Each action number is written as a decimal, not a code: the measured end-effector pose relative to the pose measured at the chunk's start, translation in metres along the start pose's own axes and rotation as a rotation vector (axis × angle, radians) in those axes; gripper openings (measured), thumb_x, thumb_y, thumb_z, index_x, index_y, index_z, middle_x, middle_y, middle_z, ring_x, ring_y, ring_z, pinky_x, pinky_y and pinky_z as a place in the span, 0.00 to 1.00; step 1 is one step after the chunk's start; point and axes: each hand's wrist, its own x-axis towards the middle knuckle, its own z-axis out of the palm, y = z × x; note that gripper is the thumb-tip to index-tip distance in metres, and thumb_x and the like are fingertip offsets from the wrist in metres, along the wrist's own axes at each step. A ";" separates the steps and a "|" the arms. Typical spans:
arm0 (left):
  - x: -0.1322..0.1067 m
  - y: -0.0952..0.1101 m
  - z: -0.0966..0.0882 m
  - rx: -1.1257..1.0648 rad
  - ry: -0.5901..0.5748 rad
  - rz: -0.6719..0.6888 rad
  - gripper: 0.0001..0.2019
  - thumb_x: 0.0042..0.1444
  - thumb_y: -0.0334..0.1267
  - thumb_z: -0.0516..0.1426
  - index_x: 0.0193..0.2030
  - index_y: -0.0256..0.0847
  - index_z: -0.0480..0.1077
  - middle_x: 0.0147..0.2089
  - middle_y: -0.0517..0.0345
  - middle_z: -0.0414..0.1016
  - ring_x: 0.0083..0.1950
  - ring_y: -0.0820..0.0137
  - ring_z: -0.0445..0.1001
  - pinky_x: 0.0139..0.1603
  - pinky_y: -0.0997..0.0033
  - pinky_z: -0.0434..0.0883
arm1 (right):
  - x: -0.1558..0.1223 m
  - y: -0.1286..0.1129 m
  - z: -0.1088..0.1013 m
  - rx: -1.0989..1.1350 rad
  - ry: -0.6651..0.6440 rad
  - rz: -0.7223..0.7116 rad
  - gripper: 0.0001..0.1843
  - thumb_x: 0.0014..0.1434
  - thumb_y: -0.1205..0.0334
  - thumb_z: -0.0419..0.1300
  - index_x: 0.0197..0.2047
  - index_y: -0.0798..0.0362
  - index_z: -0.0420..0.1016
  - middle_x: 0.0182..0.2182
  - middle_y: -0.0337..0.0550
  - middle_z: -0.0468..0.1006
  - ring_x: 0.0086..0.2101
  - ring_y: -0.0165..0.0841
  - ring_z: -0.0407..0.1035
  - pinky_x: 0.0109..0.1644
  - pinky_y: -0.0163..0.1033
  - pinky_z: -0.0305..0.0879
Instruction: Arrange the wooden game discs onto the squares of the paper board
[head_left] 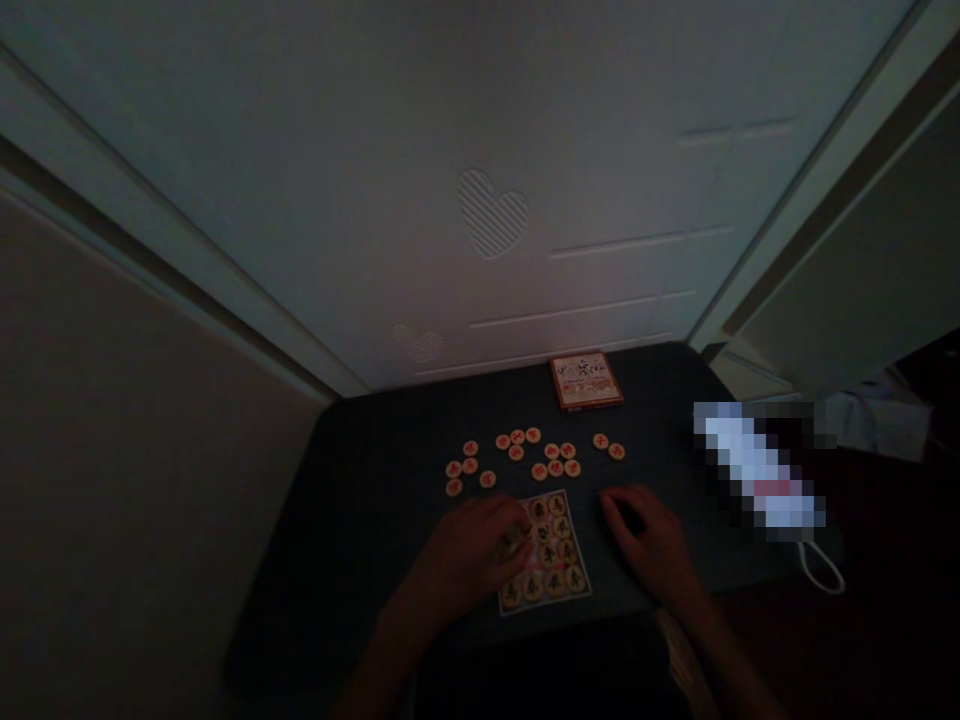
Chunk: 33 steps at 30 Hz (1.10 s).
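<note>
My left hand (476, 542) curls over the left side of the printed sheet (535, 563), thumb and fingers bent round a pale thing (510, 543), though dimness hides whether I grip it; my right hand (651, 532) rests loosely curled on the desk (360, 500), seemingly empty. Black-marked xiangqi pieces (554, 583) lie in rows on the sheet, probably for order, red-marked pieces (555, 467) lie loose beyond, and the box (587, 381) sits behind, likely out of the way.

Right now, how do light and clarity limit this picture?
Head view: dim light, the table near-black; head view: red-marked discs show, their characters too soft to read; head view: pale panel looks brighter; head view: blocky pixelation obscures the bright object at right.
</note>
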 end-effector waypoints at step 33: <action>-0.014 0.009 0.019 0.069 -0.089 0.000 0.04 0.65 0.38 0.59 0.46 0.45 0.72 0.48 0.58 0.78 0.49 0.62 0.77 0.52 0.59 0.70 | 0.001 0.001 0.000 -0.013 0.004 -0.028 0.12 0.69 0.54 0.56 0.45 0.48 0.79 0.40 0.46 0.83 0.41 0.41 0.77 0.48 0.46 0.73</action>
